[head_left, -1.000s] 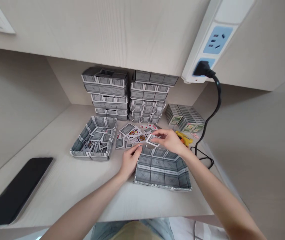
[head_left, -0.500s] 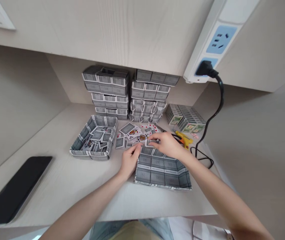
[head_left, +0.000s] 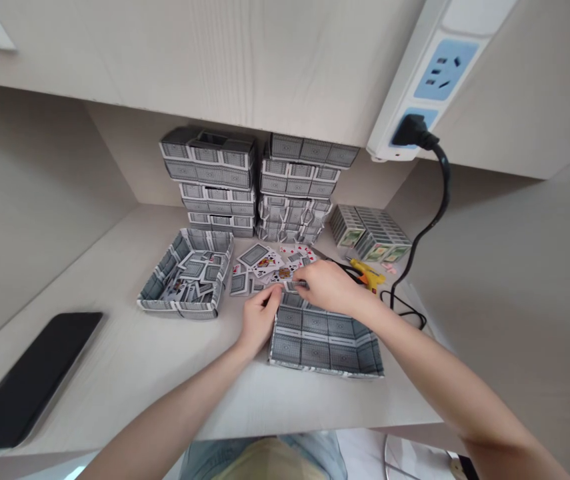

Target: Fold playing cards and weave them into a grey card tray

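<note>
A shallow box made of grey-backed playing cards (head_left: 315, 337) lies on the desk in front of me, its inside facing up. With thumb and fingers, my left hand (head_left: 259, 319) grips the box at its far left corner. My right hand (head_left: 327, 288) is closed in a pinch at the far rim, on a playing card (head_left: 292, 285) that shows only as a thin pale strip. My right fingers hide part of that rim. Just beyond both hands lie loose playing cards (head_left: 266, 261), some face up, some face down.
Left stands a card box with card pieces (head_left: 187, 310); nearer lies a black phone (head_left: 35, 380). Stacked card boxes (head_left: 215, 177) rise behind, beside card packs (head_left: 372, 233). A yellow glue gun (head_left: 367, 275) and black cord (head_left: 442, 200) are right, under a power strip (head_left: 427, 87).
My right hand has moved slightly left and its fingers have curled in at the rim, tilting the card flatter. My left hand keeps its hold on the box corner.
</note>
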